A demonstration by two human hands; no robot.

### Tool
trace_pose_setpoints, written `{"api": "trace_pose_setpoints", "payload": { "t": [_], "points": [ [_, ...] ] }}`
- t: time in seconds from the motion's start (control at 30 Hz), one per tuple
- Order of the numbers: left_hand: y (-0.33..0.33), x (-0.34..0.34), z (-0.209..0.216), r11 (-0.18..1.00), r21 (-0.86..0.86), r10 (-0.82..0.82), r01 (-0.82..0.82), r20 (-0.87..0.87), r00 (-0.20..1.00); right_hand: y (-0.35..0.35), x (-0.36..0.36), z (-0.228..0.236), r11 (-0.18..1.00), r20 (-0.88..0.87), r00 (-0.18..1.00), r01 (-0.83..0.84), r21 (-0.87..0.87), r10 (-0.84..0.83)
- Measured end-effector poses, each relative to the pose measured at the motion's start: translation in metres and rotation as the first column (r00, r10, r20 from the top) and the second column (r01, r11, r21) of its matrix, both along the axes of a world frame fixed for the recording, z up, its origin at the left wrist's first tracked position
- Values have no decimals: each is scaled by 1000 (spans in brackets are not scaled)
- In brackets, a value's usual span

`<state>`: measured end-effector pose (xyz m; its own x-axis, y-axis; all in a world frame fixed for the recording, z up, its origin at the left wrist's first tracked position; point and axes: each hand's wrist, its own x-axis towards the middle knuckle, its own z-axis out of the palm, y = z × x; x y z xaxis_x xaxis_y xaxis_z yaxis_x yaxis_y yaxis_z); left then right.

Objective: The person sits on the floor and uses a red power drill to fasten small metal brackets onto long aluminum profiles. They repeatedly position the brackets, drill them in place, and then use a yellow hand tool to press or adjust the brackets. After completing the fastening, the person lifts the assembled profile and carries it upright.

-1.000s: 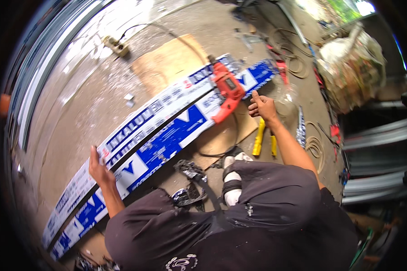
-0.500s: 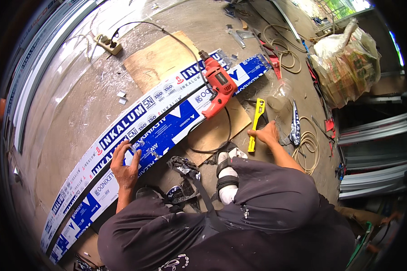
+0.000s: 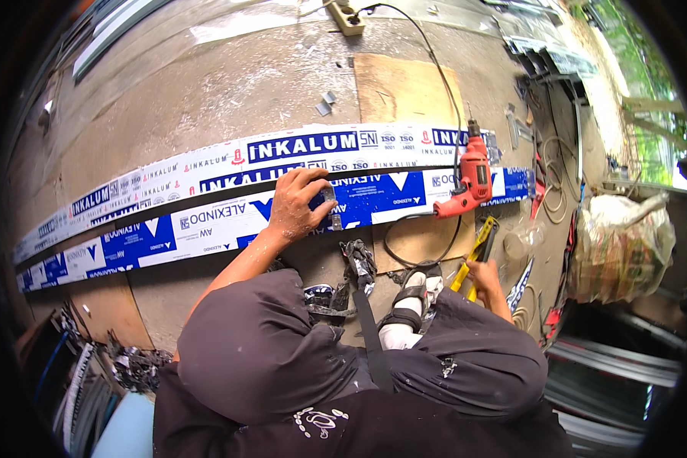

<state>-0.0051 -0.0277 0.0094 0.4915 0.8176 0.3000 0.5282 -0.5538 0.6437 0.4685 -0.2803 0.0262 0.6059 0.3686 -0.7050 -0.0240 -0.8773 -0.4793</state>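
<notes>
Two long metal profiles wrapped in printed film lie side by side across the floor, a white one [image 3: 229, 153] behind a blue-and-white one [image 3: 404, 197]. Over the nearer one, my left hand [image 3: 298, 204] is bent. Its thumb and forefinger close around a small grey metal bracket [image 3: 329, 195], partly hidden. Another small metal piece [image 3: 337, 222] lies just below the thumb. To the right, my right hand [image 3: 487, 279] grips a yellow hand riveter [image 3: 482, 240], its two handles spread apart. A red power drill [image 3: 475, 177] rests across the right part of the profiles.
The drill's black cord [image 3: 427, 46] runs to a socket strip [image 3: 346, 17] at the back. A plywood sheet [image 3: 404, 88] lies under the profiles. At right stand a stuffed plastic sack [image 3: 620, 248] and a clear container [image 3: 520, 243]. Crumpled film [image 3: 359, 261] lies near my foot.
The view has turned, so the profiles now run nearly level. My right hand has drawn the riveter nearer my knee and its handles have parted. My left hand still pinches the bracket.
</notes>
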Motion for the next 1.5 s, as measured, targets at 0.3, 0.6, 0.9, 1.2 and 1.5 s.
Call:
{"api": "trace_pose_setpoints", "payload": {
  "t": [0.3, 0.6, 0.9, 1.2, 1.5],
  "points": [
    [9, 3, -16, 999, -36, -6, 5, -20, 1000, 120, -89, 177, 509, 12, 515, -850, 135, 857],
    [9, 5, -17, 990, -134, 51, -46, 31, 998, 196, -231, 138, 280, -105, 277, -960, 11, 955],
    [8, 7, -16, 992, -107, 74, -71, 21, 997, 196, -235, 111, 231, -34, 235, -968, -98, 971],
    [8, 8, -16, 990, -124, 72, -70, 11, 997, 198, -230, 104, 370, -144, 362, -929, 29, 921],
    [8, 9, -17, 991, -107, 77, -75, 10, 997, 202, -227, 102, 371, -168, 359, -928, 46, 918]
  ]
}}
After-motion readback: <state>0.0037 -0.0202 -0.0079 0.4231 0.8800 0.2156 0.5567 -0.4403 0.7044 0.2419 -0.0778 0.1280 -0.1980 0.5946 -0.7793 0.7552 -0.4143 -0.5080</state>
